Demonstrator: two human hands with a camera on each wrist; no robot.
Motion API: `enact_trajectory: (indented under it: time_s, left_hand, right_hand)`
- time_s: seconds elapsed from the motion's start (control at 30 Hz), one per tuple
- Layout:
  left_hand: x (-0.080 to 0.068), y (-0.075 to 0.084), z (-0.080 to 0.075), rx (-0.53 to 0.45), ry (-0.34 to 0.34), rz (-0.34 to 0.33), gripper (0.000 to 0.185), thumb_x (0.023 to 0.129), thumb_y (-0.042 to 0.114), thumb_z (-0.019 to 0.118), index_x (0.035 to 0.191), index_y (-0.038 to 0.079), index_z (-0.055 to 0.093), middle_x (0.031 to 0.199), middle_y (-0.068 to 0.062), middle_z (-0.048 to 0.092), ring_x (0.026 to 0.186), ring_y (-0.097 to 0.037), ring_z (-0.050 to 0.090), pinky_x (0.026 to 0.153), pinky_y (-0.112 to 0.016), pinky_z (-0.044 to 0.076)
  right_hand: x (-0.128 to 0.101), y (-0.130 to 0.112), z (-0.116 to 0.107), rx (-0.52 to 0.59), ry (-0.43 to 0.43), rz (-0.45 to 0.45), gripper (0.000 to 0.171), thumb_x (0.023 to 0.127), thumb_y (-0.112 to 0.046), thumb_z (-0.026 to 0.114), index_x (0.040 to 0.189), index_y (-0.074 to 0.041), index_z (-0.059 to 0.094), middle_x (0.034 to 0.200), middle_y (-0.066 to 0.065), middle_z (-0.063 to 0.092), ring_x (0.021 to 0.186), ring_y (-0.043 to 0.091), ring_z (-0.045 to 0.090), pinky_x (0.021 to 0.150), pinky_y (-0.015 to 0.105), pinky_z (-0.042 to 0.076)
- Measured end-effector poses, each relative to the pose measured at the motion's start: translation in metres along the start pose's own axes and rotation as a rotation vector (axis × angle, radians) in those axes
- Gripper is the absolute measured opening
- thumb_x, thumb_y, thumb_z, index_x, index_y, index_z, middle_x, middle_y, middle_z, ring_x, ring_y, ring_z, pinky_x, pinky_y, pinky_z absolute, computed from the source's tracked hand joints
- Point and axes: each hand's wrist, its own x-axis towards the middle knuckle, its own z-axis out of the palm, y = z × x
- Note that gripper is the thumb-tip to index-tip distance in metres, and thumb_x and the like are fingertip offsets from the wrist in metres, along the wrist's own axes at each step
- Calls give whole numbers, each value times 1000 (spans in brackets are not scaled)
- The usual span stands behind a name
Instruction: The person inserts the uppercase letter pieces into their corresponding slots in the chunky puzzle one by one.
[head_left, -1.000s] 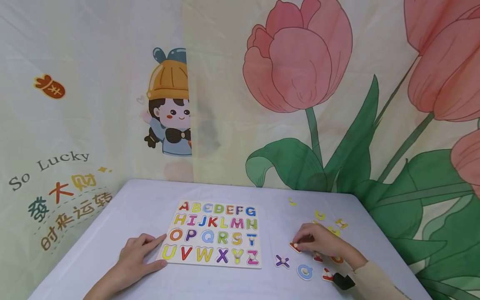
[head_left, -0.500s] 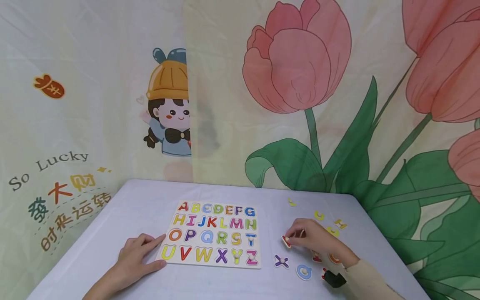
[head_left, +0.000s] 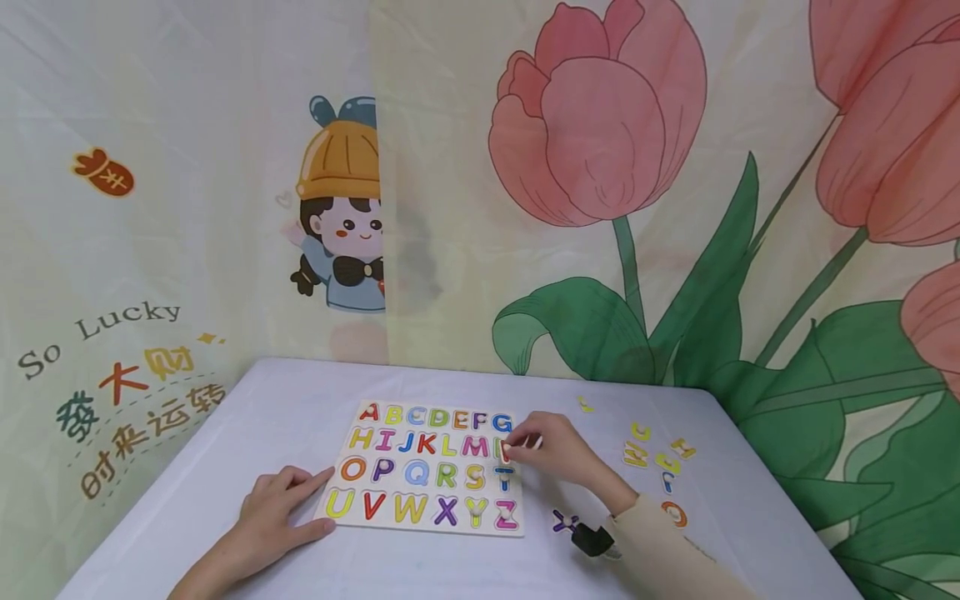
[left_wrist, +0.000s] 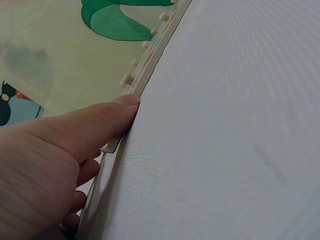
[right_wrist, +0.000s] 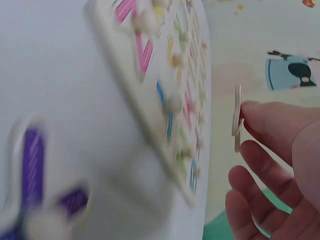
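Note:
My left hand (head_left: pixel 262 517) rests at the left edge of the wooden alphabet puzzle board (head_left: pixel 427 527). In the left wrist view its thumb (left_wrist: pixel 107 120) lies straight along the board's near edge, beside the corner. My right hand (head_left: pixel 558 450) pinches a red letter puzzle piece (head_left: pixel 506 452) between thumb and fingers, raised by the board's right edge near the G and N. The right wrist view has this piece (right_wrist: pixel 237 120) edge-on, so its letter is hidden there. Knobbed letters fill the rows of the board.
Right of the board lie loose letter pieces: a purple X (head_left: pixel 562 521), an orange O (head_left: pixel 674 513), a yellow U (head_left: pixel 640 432), an orange H (head_left: pixel 682 448) and several others. A black device (head_left: pixel 592 542) sits at the right wrist. A printed curtain (head_left: pixel 442 208) hangs behind the table.
My right hand has carried the red letter piece leftward and up from among the loose pieces to the board's right edge. My left hand stays in place.

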Motion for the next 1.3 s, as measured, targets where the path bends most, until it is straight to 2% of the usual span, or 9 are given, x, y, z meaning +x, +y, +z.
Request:
enact_trajectory:
  time_s: [0.23, 0.43, 0.63, 0.93, 1.3]
  left_hand:
    - [1, 1, 0, 0, -2, -8, 87, 82, 64, 83, 152, 16, 61, 118, 0, 53, 107, -24, 39, 86, -42, 34]
    - [1, 2, 1, 0, 4, 10, 87, 82, 64, 83, 152, 16, 61, 117, 1, 53, 108, -25, 40, 87, -43, 35]
    - [2, 1, 1, 3, 0, -5, 88, 82, 65, 82, 152, 16, 61, 118, 0, 53, 110, -26, 40, 87, -44, 34]
    - [1, -2, 3, 1, -6, -7, 89, 82, 66, 82, 152, 16, 61, 119, -1, 53, 110, -27, 40, 87, -44, 35]
    - [1, 0, 1, 10, 2, 5, 87, 82, 64, 83, 152, 16, 61, 118, 0, 53, 108, -26, 40, 87, -44, 35]
  right_hand:
    - [34, -32, 34, 11, 15, 43, 6, 94, -25, 83, 99, -21, 84, 87, -13, 65, 83, 10, 58, 72, 25, 50]
    - [56, -43, 57, 24, 21, 74, 6, 94, -25, 84, 97, -21, 83, 86, -11, 65, 79, 9, 56, 69, 25, 47]
    - [72, -50, 74, 64, 18, 132, 6, 94, -25, 84, 97, -20, 84, 88, -12, 66, 79, 9, 57, 70, 26, 47]
    - [88, -59, 92, 86, -26, 188, 6, 93, -27, 84, 93, -21, 84, 85, -12, 66, 79, 7, 55, 74, 25, 46]
    - [93, -58, 104, 50, -11, 218, 8, 93, -31, 84, 92, -24, 83, 83, -13, 66, 80, 8, 54, 78, 29, 45]
